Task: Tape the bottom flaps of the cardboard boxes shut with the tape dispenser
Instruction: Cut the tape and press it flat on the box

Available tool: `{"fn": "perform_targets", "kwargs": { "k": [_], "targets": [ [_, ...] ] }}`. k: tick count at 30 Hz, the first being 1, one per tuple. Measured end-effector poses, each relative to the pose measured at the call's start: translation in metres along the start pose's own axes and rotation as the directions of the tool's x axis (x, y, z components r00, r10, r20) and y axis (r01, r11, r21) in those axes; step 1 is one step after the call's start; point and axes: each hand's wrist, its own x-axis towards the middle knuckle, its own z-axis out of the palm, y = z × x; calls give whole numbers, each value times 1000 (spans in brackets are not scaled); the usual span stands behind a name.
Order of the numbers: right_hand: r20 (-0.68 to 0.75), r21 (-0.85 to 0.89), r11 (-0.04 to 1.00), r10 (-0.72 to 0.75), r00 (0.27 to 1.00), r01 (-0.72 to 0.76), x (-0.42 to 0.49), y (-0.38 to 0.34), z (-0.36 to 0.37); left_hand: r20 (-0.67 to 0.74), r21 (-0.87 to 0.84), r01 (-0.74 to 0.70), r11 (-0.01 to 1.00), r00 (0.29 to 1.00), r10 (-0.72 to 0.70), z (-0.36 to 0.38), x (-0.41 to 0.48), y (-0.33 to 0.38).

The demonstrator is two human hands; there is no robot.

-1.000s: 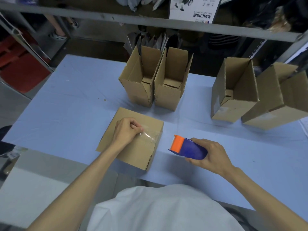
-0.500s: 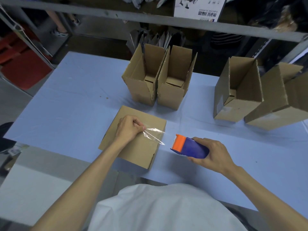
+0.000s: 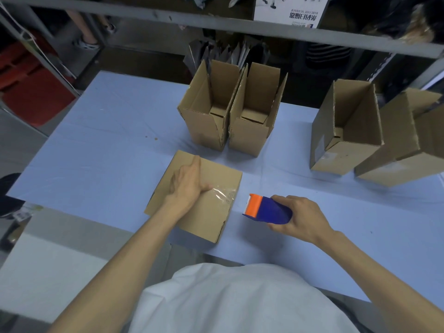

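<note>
— What writing can we read from the head camera?

— Only the printed card (image 3: pixel 290 10) behind the metal shelf rail (image 3: pixel 168 19) at the top. We see it upside down: Chinese characters, with "BARCODE SCANNER" in small capitals. A pale label (image 3: pixel 320 150) sits on the side of an open box at the right, but we cannot read it.

— Where does the cardboard box (image 3: pixel 216 171) lie relative to our grips?

— It stands bottom up near the front edge of the blue tabletop (image 3: pixel 108 140), under our left grip (image 3: pixel 189 181). That grip is spread flat, fingers straight, pressing on the closed flaps. Its thumb points at the strip of clear tape (image 3: pixel 223 193).

— And the tape dispenser (image 3: pixel 266 209)?

— It is just right of the box and apart from it. Our right grip (image 3: pixel 305 217) is wrapped round its rear. Whether it touches the tabletop we cannot tell.

— How do they look?

— The box is plain brown corrugated card. The tape is glossy and wrinkled, and it runs close to the box's right edge. The dispenser has a dark blue body and an orange front that faces the box.

— What else do we see?

— One pair of open boxes (image 3: pixel 206 126) stands side by side, touching, beyond the taped one. A second pair (image 3: pixel 346 159) stands at the right, mouths up.
</note>
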Motion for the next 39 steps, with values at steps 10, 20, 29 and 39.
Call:
{"fn": "perform_targets", "kwargs": {
  "k": [10, 20, 29, 39],
  "targets": [
    [212, -361, 932, 51, 976, 29, 56, -61, 2, -19, -84, 64, 994, 998, -66, 8, 4, -15],
    [41, -171, 954, 256, 966, -246, 20, -23, -6, 180, 100, -554, 827, 827, 532, 42, -28, 18],
    [-152, 154, 970, 209, 966, -186, 0, -18, -31, 120, -113, -330, 937, 932, 343, 41, -14, 44],
    [-325, 336, 925, -61, 944, 176, -15, -35, -53, 491, -821, 365, 438, 844, 216, -4, -29, 68]
  ]
}}
